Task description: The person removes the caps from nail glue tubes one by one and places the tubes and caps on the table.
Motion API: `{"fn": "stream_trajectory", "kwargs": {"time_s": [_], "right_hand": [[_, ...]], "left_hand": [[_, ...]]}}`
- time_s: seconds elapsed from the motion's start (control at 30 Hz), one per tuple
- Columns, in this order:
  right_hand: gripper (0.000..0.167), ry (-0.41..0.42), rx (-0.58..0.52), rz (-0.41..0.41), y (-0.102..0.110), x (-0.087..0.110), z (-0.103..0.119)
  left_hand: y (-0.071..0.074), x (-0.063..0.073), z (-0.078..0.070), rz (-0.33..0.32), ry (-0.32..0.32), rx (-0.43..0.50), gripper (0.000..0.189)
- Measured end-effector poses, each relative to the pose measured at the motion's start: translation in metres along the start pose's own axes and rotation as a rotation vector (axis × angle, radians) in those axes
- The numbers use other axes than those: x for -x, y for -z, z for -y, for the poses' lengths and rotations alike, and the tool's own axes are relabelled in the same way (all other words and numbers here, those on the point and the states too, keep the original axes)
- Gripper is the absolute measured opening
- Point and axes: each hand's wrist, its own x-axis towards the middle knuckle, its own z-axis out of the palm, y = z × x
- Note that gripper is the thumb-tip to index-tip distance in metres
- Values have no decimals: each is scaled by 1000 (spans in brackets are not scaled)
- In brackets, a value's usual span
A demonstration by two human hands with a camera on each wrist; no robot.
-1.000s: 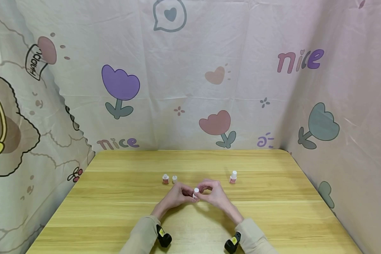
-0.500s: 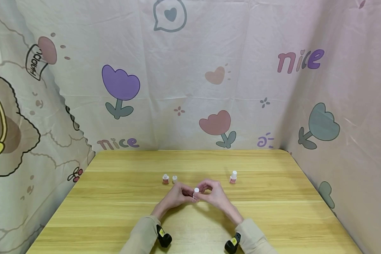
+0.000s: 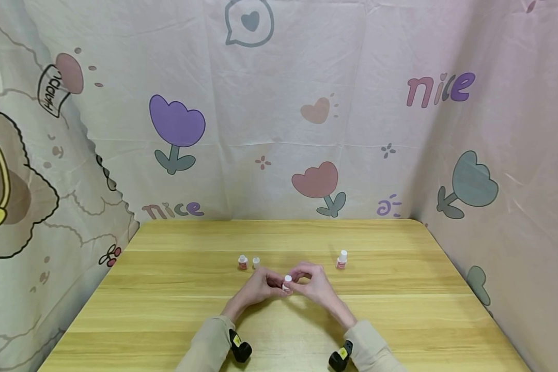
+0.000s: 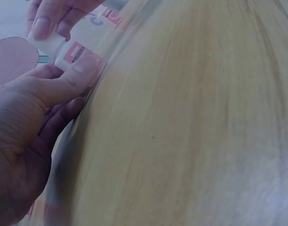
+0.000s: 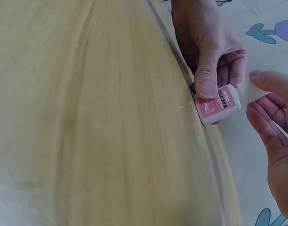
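Near the middle of the table, both hands are on one small white bottle (image 5: 221, 104) with a pink label. My left hand (image 3: 259, 287) pinches its body between thumb and fingers, the thumb lying across the label in the left wrist view. From the other side, my right hand (image 3: 313, 283) pinches the bottle's white cap (image 4: 46, 44) with thumb and fingertips. The cap sits on the bottle, which stands upright on or just at the tabletop in the head view.
Behind the left hand stand a similar bottle (image 3: 243, 263) with a shorter white top and, beside it, a small white cap-like piece (image 3: 256, 262). Another capped bottle (image 3: 341, 260) stands back right. The wooden table (image 3: 381, 320) meets a printed curtain (image 3: 260, 103).
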Motion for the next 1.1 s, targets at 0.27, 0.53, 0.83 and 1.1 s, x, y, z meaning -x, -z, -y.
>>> {"fn": "stream_trajectory", "kwargs": {"time_s": [0.27,0.53,0.83,1.1], "right_hand": [[15,17,-4,21,0,0,0],[19,-3,-7,14,-2,1,0],[18,-74,28,-6,2,0,30],[15,15,4,-15,0,0,10]], "left_hand": [[0,0,-1,0,4,-31,19],[0,0,0,4,3,-33,19],[0,0,0,9,-3,-3,20],[0,0,1,7,-3,-6,20]]}}
